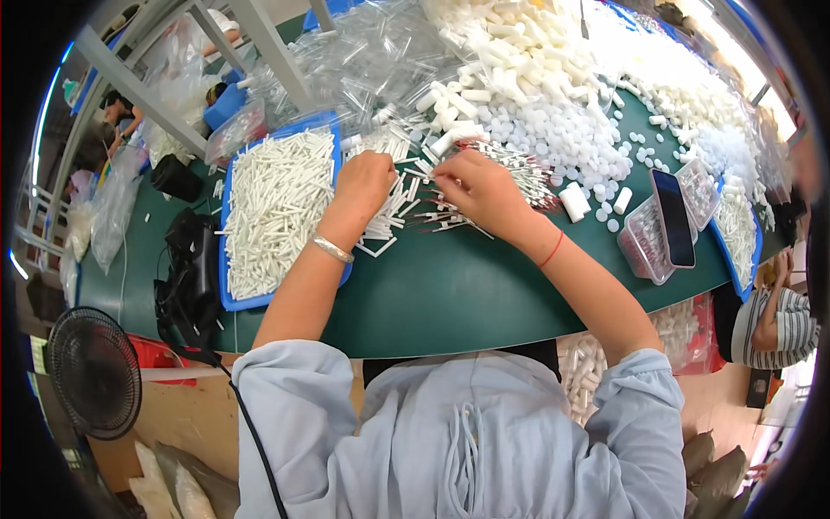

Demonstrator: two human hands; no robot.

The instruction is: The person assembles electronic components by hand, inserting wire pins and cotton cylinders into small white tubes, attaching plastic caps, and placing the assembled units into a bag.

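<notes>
My left hand [365,183] is closed, fingers curled in, above loose thin white tubes [391,216] on the green table [406,303]. What it holds, if anything, is hidden. My right hand [482,192] pinches with thumb and fingers beside a bunch of thin white pieces with red and dark ends [532,177]. I cannot make out what is in the pinch. Left of my left hand, a blue tray [226,259] is heaped with more thin white tubes [277,208].
Beyond my hands lie piles of white cylinders [519,52], translucent round caps [562,143] and clear plastic tubes [363,60]. At right a phone [673,216] leans on a clear plastic box [644,238]. At left are a black cup [175,178] and a fan [95,372].
</notes>
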